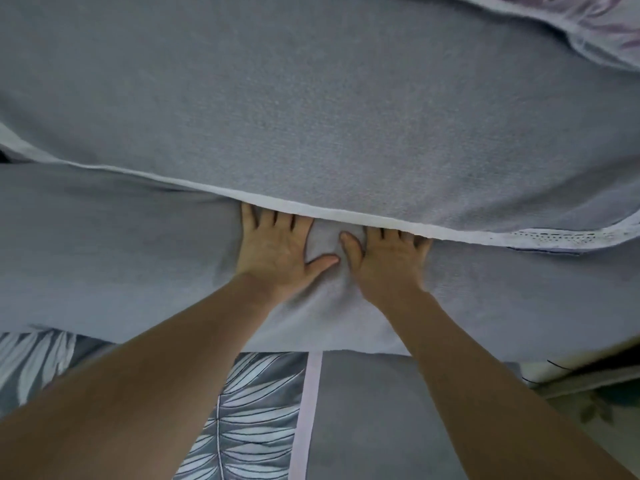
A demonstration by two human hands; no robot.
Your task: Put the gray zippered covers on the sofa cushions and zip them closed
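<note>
Forearms reach the gray cover [311,116].
Left hand [277,251] and right hand [388,261], flat and spread, slide under its hem [346,216], likely seating the hidden cushion.

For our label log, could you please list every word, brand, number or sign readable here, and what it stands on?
None: no word, number or sign is readable.
The gray woven cushion cover is plain; the gray leaf-print fabric and the purple floral cloth show patterns only; the white perforated strip shows holes, not letters.
</note>
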